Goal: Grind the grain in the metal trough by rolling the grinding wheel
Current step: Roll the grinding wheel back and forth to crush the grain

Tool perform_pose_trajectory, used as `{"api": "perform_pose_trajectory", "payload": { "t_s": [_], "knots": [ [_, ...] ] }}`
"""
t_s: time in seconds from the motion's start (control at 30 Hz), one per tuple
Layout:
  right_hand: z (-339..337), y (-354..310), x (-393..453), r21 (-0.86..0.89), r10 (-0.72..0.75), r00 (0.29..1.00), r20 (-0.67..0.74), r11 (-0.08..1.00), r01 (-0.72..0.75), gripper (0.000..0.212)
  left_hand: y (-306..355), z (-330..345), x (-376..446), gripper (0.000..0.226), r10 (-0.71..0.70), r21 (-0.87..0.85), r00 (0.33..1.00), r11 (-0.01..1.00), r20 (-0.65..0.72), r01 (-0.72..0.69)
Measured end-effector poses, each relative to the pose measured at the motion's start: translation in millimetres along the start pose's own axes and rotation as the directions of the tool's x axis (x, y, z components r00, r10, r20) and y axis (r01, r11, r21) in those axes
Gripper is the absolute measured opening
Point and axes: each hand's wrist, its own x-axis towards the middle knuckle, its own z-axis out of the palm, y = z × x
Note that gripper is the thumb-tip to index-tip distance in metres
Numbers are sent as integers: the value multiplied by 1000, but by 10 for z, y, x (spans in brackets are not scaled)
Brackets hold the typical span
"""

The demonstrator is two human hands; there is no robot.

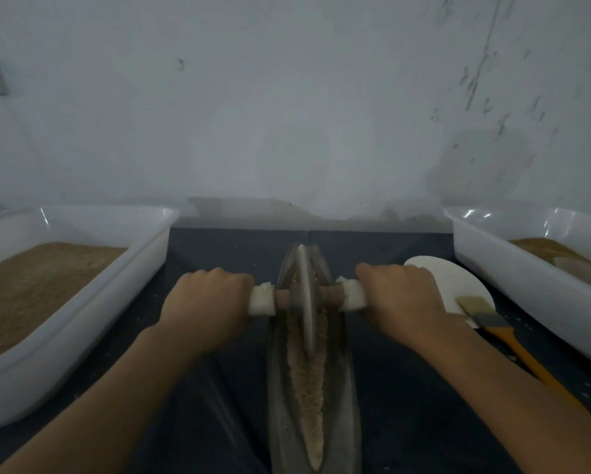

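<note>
Head view. We see the metal trough [277, 405], long and boat-shaped, lying lengthwise on a dark mat [407, 422] and running away from us toward the pale wall [287, 97]. Crushed grain [309, 388] fills its central groove. The grinding wheel [306, 299] stands upright on edge in the groove, near the trough's far end, with its wooden axle [282, 300] crossing the trough. Our left hand [207, 302] and right hand [402, 299] are set apart, one on each side of the wheel, each with fingers curled around a white-wrapped end of the axle. A white tub [92, 302] of brown meal sits left of the trough; a second white tub [527, 292] sits right. Between the right hand and that tub lie a white disc [458, 278] and a brush [513, 340] with an orange handle, its bristles overlapping the disc.
</note>
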Motion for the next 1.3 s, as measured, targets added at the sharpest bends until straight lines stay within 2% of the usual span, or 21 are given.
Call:
{"api": "perform_pose_trajectory", "payload": {
  "t_s": [0.1,0.2,0.33,0.4,0.5,0.6,0.7,0.8,0.97,1.1,1.23,1.3],
  "knots": [
    [71,19,103,16,33,997,62,999,-35,30,5,10,131,26,14,30,999,999,-39,-13],
    [-53,16,-165,101,3,996,87,995,-11,26,24,-99,20,28,76,51,997,996,-30,-75],
    [-327,-26,-662,213,-17,973,231,976,-34,28,43,-325,-347,37,198,57,980,979,-25,-196],
    [-435,-52,-772,209,-41,981,189,978,0,33,36,-392,-441,39,213,57,977,976,-26,-211],
    [-486,-92,-737,171,-94,993,65,982,82,33,46,-349,-455,38,128,-10,991,992,42,-128],
    [-365,-108,-436,77,-109,993,35,991,106,33,29,-137,-318,36,60,-34,998,998,36,-59],
    [-173,-93,-30,-23,-31,995,97,999,33,26,9,57,-90,32,16,-38,1000,999,-27,-17],
    [-46,-76,193,-82,-15,997,74,996,21,20,23,101,107,26,-31,-76,999,997,-32,29],
    [-172,-74,-169,41,-53,994,98,998,49,25,27,-115,-105,28,75,-34,996,997,43,-74],
    [-389,-93,-636,134,-104,994,-38,985,108,45,-11,-353,-469,34,169,-39,980,985,104,-166],
    [-402,-99,-656,96,-117,991,-66,988,123,53,12,-381,-511,38,122,-17,988,993,99,-121],
    [-290,-95,-524,77,-94,993,-65,992,99,49,31,-283,-382,36,86,-14,994,996,65,-85]
  ]
}}
